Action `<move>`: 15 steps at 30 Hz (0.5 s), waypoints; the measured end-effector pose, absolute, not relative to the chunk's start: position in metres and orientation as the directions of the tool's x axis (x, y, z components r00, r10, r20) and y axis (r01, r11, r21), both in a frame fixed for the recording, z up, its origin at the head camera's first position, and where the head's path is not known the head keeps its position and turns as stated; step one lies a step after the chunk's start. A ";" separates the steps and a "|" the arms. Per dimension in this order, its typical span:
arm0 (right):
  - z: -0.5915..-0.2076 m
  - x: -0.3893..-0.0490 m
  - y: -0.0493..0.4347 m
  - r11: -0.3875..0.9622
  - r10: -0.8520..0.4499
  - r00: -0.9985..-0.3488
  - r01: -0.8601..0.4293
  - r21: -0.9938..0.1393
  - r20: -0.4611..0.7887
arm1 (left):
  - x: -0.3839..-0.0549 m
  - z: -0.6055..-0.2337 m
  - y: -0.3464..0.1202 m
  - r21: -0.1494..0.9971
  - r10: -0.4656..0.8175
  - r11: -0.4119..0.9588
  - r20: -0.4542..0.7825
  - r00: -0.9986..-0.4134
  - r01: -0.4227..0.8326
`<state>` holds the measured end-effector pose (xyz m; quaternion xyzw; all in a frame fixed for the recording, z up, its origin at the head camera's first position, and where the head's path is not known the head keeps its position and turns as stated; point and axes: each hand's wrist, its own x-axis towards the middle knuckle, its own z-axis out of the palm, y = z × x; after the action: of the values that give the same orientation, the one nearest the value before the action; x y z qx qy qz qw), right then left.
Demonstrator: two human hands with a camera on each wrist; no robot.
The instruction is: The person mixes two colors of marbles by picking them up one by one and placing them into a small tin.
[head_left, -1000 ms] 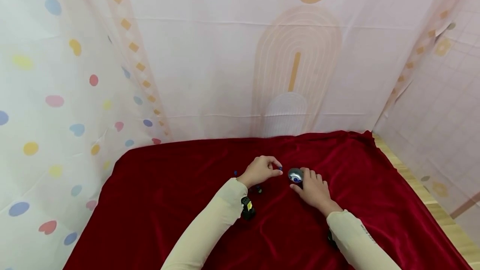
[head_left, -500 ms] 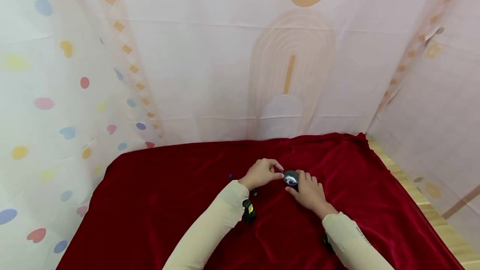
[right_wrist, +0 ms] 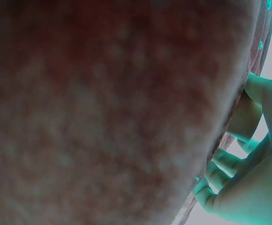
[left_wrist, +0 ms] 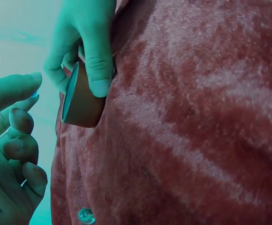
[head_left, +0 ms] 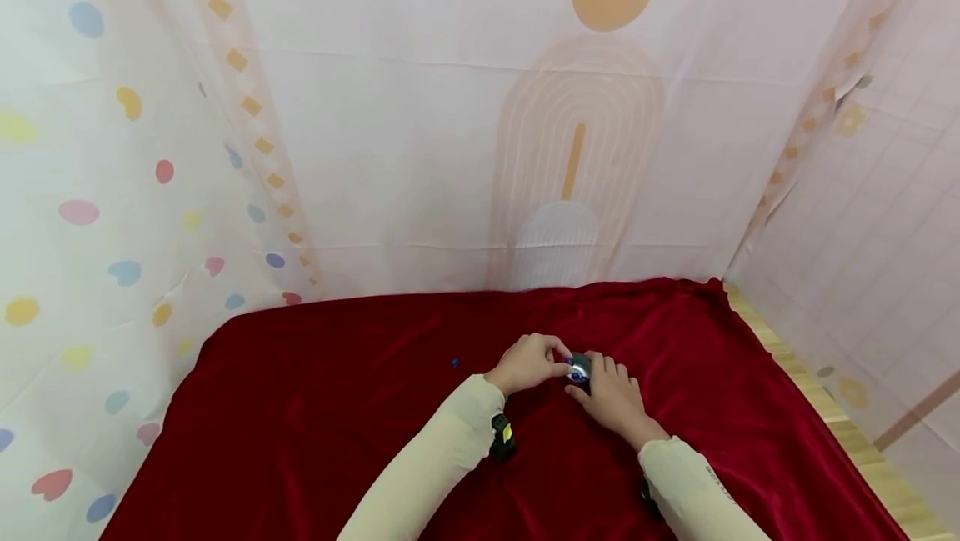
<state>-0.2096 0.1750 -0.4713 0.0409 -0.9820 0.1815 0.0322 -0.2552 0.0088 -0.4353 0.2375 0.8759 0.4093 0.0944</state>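
My right hand [head_left: 615, 398] grips a small metal bowl [head_left: 582, 364] by its right side, its thumb toward me. Blue beads [head_left: 576, 376] lie inside the bowl. At the bowl's left rim, my left hand [head_left: 525, 364] pinches a small blue bead, mostly hidden by the fingertips; a glint of the bead [left_wrist: 34, 94] shows between thumb and forefinger in the left wrist view. There, the bowl [left_wrist: 84, 101] stands tilted under the right hand's thumb. The right wrist view shows part of the bowl [right_wrist: 245, 117] behind the fingers.
A dark red velvet cloth [head_left: 337, 424] covers the table. One blue piece [head_left: 455, 363] lies on it left of the hands. A clear-looking bead [left_wrist: 86, 215] rests on the cloth in the left wrist view. Patterned curtains [head_left: 397, 149] hang behind.
The left hand has moved right, bringing its pinched bead from beside the bowl to the rim. The right hand still holds the bowl. The head view has shifted slightly.
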 end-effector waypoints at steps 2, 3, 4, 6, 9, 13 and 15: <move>-0.471 -0.209 0.173 0.931 -0.077 -0.994 -0.101 -0.352 0.081 | -0.254 -0.437 0.008 0.762 0.495 0.551 0.031 -0.869 0.340; -0.471 -0.209 0.172 0.930 -0.081 -0.993 -0.105 -0.352 0.083 | -0.254 -0.438 0.007 0.763 0.494 0.548 0.034 -0.869 0.342; -0.470 -0.209 0.171 0.931 -0.086 -0.993 -0.110 -0.349 0.086 | -0.254 -0.438 0.006 0.762 0.493 0.549 0.036 -0.869 0.343; -0.469 -0.209 0.171 0.932 -0.090 -0.992 -0.115 -0.344 0.087 | -0.255 -0.438 0.003 0.760 0.493 0.549 0.040 -0.869 0.346; -0.467 -0.208 0.172 0.936 -0.081 -0.994 -0.103 -0.338 0.078 | -0.257 -0.436 -0.005 0.756 0.486 0.557 0.040 -0.873 0.345; -0.465 -0.206 0.174 0.935 -0.075 -0.995 -0.093 -0.341 0.066 | -0.261 -0.435 -0.023 0.751 0.457 0.574 0.039 -0.889 0.328; -0.465 -0.205 0.175 0.933 -0.074 -0.995 -0.090 -0.349 0.061 | -0.263 -0.436 -0.034 0.751 0.436 0.582 0.034 -0.899 0.311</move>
<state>-0.2050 0.1753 -0.4651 0.0418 -0.9828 0.1783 0.0233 -0.2632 -0.0337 -0.4355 0.2109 0.8860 0.4057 0.0772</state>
